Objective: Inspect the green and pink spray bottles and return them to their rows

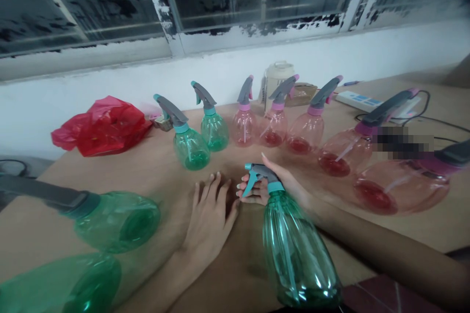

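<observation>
My left hand (209,217) lies flat on the wooden table (121,176), fingers stretched out, holding nothing. Just right of it, my right hand (270,183) is closed around the grey spray head of a green spray bottle (293,249) that stands close to me. Its teal trigger points toward my left hand. The bottle's body hides part of my right wrist.
Two green spray bottles (191,144) and several pink spray bottles (304,129) stand in an arc behind my hands. Two more green bottles (113,220) sit at the near left. A red plastic bag (105,127), a white jar (277,78) and a power strip (362,100) lie by the wall.
</observation>
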The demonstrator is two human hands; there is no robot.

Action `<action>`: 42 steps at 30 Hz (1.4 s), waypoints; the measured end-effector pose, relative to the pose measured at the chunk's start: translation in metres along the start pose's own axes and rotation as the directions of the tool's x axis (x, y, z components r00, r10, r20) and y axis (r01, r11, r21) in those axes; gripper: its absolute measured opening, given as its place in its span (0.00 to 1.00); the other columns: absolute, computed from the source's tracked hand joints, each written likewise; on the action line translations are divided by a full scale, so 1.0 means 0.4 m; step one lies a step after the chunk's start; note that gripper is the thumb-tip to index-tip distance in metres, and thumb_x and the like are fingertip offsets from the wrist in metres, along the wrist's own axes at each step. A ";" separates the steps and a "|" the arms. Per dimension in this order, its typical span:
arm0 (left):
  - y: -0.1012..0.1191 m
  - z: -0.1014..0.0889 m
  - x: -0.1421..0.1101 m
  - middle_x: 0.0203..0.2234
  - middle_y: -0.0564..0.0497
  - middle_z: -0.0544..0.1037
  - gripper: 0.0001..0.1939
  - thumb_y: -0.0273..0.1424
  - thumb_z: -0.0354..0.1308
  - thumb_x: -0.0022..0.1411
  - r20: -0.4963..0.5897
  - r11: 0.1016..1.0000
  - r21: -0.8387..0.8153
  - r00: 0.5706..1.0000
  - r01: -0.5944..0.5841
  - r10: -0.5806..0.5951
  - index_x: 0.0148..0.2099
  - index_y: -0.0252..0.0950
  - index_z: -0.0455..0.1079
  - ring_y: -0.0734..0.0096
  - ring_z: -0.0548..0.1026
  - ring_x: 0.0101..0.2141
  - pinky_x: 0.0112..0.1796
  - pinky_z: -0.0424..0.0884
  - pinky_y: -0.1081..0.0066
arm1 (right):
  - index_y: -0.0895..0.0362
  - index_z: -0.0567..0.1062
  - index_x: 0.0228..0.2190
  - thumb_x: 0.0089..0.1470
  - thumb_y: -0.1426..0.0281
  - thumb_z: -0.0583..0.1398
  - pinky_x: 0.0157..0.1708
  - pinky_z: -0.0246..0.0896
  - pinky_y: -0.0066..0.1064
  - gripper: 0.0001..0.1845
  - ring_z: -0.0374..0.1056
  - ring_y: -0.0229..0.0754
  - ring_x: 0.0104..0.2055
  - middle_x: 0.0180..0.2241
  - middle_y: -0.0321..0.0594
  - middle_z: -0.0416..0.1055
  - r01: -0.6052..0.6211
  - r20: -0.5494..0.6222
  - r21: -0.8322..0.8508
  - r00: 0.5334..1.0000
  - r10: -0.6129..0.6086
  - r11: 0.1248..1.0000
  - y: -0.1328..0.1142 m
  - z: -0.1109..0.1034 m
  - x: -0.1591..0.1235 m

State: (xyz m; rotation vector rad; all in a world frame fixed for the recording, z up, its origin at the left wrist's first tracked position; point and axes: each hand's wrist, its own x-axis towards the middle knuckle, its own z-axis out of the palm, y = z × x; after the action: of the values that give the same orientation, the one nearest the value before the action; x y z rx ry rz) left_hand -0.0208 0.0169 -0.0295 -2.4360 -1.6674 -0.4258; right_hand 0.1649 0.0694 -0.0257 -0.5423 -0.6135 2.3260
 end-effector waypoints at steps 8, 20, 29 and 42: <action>0.003 -0.002 0.000 0.57 0.37 0.65 0.19 0.34 0.46 0.66 0.019 1.000 0.009 1.000 0.002 -0.002 0.55 0.31 0.63 0.51 0.61 0.58 0.56 0.54 0.45 | 0.60 0.74 0.31 0.53 0.50 0.55 0.38 0.66 0.37 0.24 0.70 0.41 0.31 0.25 0.41 0.72 0.026 -0.025 0.021 0.999 -0.026 0.999 0.001 0.006 -0.006; 0.010 -0.006 -0.003 0.57 0.37 0.66 0.20 0.35 0.45 0.66 0.029 1.000 0.015 0.999 0.017 -0.018 0.56 0.30 0.62 0.51 0.61 0.58 0.56 0.54 0.45 | 0.58 0.76 0.31 0.53 0.52 0.56 0.39 0.63 0.40 0.21 0.70 0.47 0.37 0.29 0.43 0.72 0.318 0.094 -0.249 0.948 -0.304 0.915 -0.027 0.074 -0.062; 0.026 -0.012 -0.013 0.57 0.38 0.65 0.21 0.35 0.47 0.66 0.067 1.000 0.013 0.998 0.007 -0.007 0.58 0.30 0.61 0.51 0.59 0.59 0.57 0.52 0.45 | 0.52 0.77 0.30 0.49 0.53 0.61 0.47 0.59 0.42 0.16 0.69 0.50 0.44 0.34 0.40 0.74 0.597 0.202 -0.631 0.743 -0.638 0.495 -0.091 0.107 -0.084; 0.041 -0.018 -0.023 0.58 0.37 0.64 0.21 0.36 0.47 0.66 0.085 1.000 0.002 0.996 0.005 -0.005 0.57 0.30 0.63 0.51 0.59 0.59 0.58 0.50 0.46 | 0.53 0.75 0.29 0.43 0.56 0.65 0.31 0.64 0.38 0.15 0.68 0.46 0.32 0.25 0.36 0.71 0.103 0.031 -0.993 0.704 -0.709 0.059 -0.100 0.051 -0.148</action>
State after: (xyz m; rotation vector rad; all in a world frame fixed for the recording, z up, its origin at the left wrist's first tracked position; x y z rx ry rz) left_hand -0.0096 0.0005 -0.0252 -2.4825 -1.7060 -0.3254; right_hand 0.2150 0.0498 0.0254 -1.2429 -1.7338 0.7907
